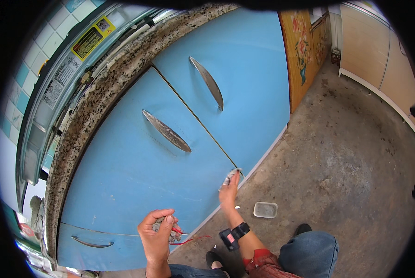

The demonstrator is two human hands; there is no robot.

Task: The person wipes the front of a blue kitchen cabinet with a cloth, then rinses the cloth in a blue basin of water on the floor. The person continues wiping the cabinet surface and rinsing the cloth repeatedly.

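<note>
While L hand (pixel 154 234), fingers curled, grips part-hidden grey cloth (pixel 173 235), thin red strip (pixel 196 239) pointing right, R hand (pixel 228 194), fingers near-closed, holds crumpled whitish rag (pixel 228 177), long axis up-right.

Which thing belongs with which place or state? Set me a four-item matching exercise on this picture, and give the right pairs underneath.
Things
1. Left hand
2. Right hand
3. Small rectangular tray
4. Dark strapped device

Places and states
A. Lying on the bare grey floor
B. At the lower end of the seam between the blue doors, with a crumpled pale cloth at its fingertips
C. Worn on the right arm
D. Holding a greyish clump, with a red strand beside it

Right pairs: 1-D, 2-B, 3-A, 4-C
</note>
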